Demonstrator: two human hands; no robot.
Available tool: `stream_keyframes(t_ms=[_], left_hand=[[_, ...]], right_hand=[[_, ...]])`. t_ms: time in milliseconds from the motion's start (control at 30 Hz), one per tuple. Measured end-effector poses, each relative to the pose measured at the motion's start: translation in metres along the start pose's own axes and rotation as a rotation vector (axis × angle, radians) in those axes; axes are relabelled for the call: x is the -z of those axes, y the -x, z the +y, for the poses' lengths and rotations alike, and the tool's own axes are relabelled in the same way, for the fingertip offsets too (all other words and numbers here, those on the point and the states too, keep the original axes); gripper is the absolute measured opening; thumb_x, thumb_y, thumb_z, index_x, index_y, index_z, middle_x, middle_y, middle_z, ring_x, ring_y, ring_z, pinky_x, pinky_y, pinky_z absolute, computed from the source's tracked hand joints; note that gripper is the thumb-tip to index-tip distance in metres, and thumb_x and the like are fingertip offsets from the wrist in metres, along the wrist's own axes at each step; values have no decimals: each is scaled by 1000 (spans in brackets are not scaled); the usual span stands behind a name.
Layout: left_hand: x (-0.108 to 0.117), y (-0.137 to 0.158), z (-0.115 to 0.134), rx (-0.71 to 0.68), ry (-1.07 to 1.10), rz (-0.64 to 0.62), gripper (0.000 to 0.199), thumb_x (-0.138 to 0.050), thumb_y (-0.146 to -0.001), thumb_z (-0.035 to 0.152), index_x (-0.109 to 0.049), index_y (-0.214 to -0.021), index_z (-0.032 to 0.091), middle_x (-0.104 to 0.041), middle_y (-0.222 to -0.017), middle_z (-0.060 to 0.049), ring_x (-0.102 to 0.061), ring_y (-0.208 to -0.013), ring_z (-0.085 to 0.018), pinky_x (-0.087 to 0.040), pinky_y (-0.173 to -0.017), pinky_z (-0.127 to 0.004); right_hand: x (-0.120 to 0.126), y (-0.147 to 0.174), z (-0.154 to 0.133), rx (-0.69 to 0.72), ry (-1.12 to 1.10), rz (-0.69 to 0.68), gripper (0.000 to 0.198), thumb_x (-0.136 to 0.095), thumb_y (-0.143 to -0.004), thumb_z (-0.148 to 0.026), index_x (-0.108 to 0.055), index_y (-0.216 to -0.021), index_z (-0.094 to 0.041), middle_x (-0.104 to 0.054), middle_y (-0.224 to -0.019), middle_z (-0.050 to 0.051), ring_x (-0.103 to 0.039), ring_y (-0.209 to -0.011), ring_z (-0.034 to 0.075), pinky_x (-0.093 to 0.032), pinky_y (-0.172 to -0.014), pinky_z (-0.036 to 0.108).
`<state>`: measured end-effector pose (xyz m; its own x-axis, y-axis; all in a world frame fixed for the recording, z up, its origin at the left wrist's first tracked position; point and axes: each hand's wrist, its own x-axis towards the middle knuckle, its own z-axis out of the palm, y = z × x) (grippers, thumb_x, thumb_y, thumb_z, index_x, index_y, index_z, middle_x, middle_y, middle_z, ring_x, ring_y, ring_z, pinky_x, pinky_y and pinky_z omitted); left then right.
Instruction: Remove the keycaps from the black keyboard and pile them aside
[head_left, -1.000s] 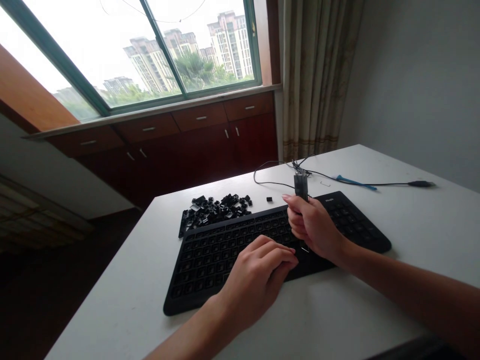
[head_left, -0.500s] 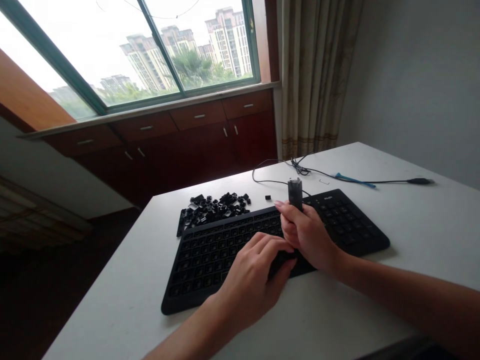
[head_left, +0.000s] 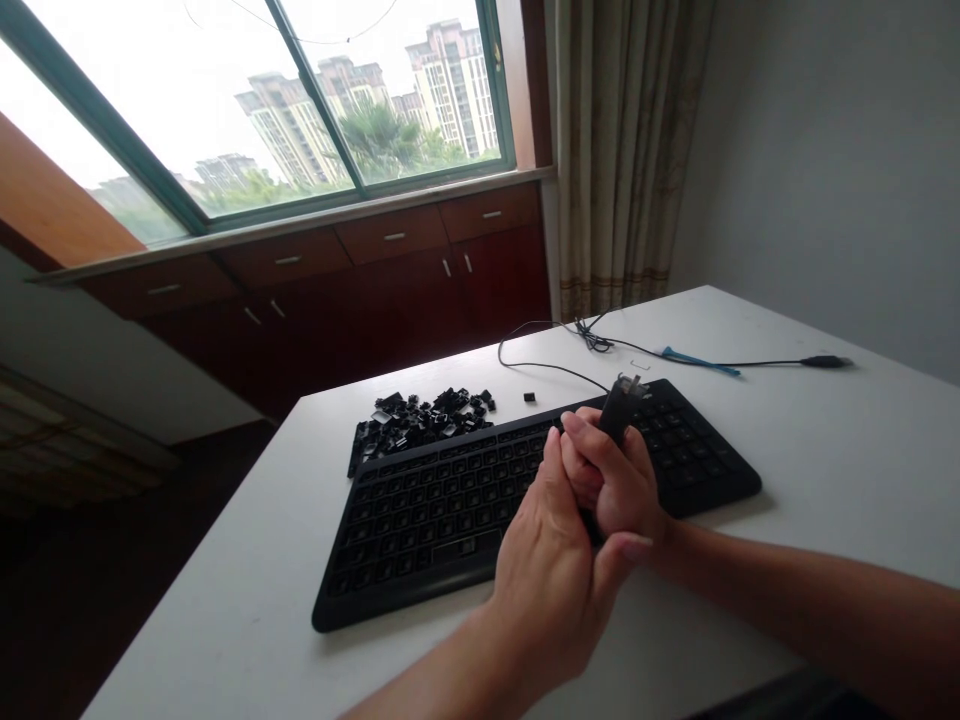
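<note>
My right hand (head_left: 616,480) is wrapped around a dark keycap puller (head_left: 619,408), whose pronged end sticks up out of the fist and tilts to the right. Against the near left side of that fist rests my left hand (head_left: 551,550), its fingers stretched out and its thumb apart. Both hands are over the black keyboard (head_left: 405,585), hiding part of its middle. Across the left and middle of the keyboard the sockets are bare of keycaps; the number pad (head_left: 682,445) on the right still carries keys.
Loose black keycaps (head_left: 427,420) are heaped behind the keyboard's left side. A single keycap (head_left: 529,397) lies apart from them. The keyboard cable (head_left: 525,365), a blue brush-like tool (head_left: 701,362) and a thin bent wire (head_left: 640,365) lie on the white table (head_left: 247,540).
My left hand has moved from a curled pose at the keyboard to stretched-out fingers against my right fist. The puller's top has tipped rightward.
</note>
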<state>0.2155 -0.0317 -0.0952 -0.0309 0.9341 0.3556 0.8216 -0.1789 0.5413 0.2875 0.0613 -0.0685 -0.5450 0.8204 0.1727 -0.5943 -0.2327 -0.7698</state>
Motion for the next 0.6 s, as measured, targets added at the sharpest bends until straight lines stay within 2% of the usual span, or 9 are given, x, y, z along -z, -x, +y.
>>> stream_keyframes(t_ms=[167,367,433,500,567,600], left_hand=[[-2,1,-1,-18,-17,13,95,-35,-103,65,17,-161,9,-25,-166,-26,-30,-153,-37,-42,-118,-54],[2,-2,-2,-21,10,7,93,-31,-100,72,5,-162,12,-30,-163,-28,-35,-150,-41,-42,-116,-59],[7,-5,0,-8,66,-9,98,-40,-95,76,-1,-162,14,-32,-163,-26,-35,-150,-41,-41,-117,-59],[11,-9,4,43,131,-22,113,-60,-84,78,-5,-161,15,-34,-162,-25,-36,-149,-41,-40,-118,-59],[13,-13,10,126,199,-13,126,-75,-74,75,-8,-160,14,-35,-161,-25,-38,-149,-42,-39,-119,-59],[13,-15,13,170,233,2,126,-78,-72,72,-10,-160,13,-36,-161,-25,-38,-148,-42,-40,-119,-58]], right_hand=[[2,3,1,51,59,-16,52,-69,-92,-39,-40,-52,-22,-31,-43,-8,-24,-39,6,-19,-39,26],[6,2,1,59,96,-35,50,-66,-94,-37,-42,-54,-22,-32,-45,-8,-25,-40,7,-21,-41,26],[5,1,-1,26,122,-53,50,-66,-94,-38,-41,-54,-22,-31,-45,-8,-24,-40,7,-21,-40,27],[3,1,-2,6,155,-64,50,-65,-94,-40,-40,-54,-22,-31,-46,-8,-24,-42,7,-22,-41,27],[1,4,-3,25,216,-13,51,-64,-94,-42,-39,-55,-22,-32,-48,-7,-27,-45,8,-27,-43,26],[0,6,-2,40,263,34,49,-64,-94,-43,-42,-57,-22,-35,-51,-6,-31,-47,9,-30,-45,26]])
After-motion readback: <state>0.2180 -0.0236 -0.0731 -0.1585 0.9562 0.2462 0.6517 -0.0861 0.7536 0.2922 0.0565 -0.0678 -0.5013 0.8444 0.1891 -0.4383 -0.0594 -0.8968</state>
